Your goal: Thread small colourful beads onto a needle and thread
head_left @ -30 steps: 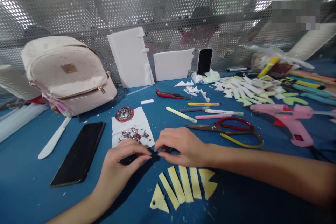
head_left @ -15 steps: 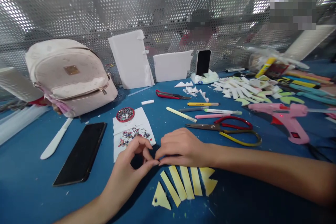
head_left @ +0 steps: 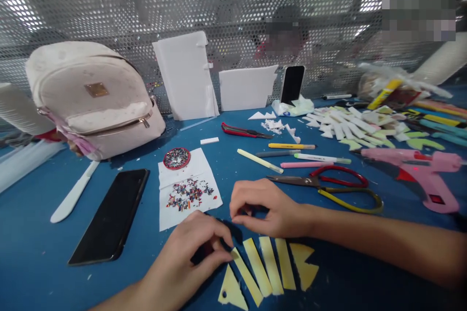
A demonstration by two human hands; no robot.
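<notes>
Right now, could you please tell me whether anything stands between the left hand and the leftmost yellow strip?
Nothing visible does: the left hand sits at the far end of the leftmost yellow strip.

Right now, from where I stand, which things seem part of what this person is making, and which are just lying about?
Probably in use:
- yellow strips, left hand at the leftmost one
- triangular piece with a hole
- notched yellow piece

Seemingly just lying about:
- backpack
- flat black phone
- upright phone
- white knife
</notes>
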